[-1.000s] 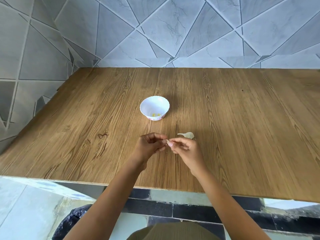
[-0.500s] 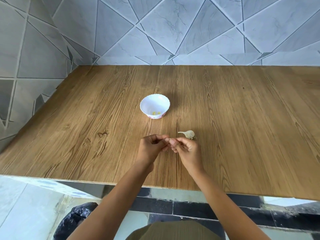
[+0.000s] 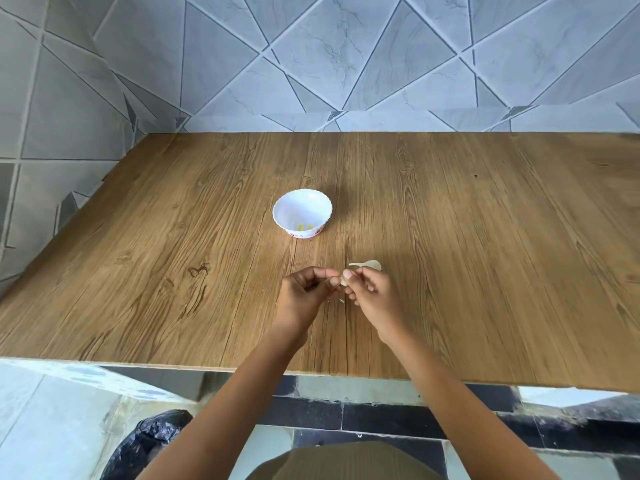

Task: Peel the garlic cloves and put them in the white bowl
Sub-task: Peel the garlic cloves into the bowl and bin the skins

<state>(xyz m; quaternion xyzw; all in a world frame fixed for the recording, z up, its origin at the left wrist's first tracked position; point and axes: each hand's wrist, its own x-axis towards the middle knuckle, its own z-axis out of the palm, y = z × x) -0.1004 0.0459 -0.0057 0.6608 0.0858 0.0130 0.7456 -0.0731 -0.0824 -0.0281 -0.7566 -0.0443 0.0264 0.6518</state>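
A small white bowl (image 3: 302,212) with a scalloped rim stands on the wooden table (image 3: 485,237), with a few yellowish peeled pieces at its bottom. Nearer to me, my right hand (image 3: 372,296) pinches a pale garlic clove (image 3: 345,278) between thumb and fingers. My left hand (image 3: 306,296) is close against it, its fingertips curled and pinching at the clove's left side. Another garlic clove (image 3: 369,265) with a thin tail lies on the table just beyond my right hand. Most of the held clove is hidden by my fingers.
A tiny pale scrap (image 3: 341,301) lies on the table between my hands. A grey tiled wall (image 3: 346,64) backs the table and runs along its left side. Below the near edge, a black plastic bag (image 3: 152,441) sits on the floor at the left.
My hands have stayed together over the same spot, with the fingers shifting slightly on the clove. The head view has drifted a little; bowl and loose clove have not moved.
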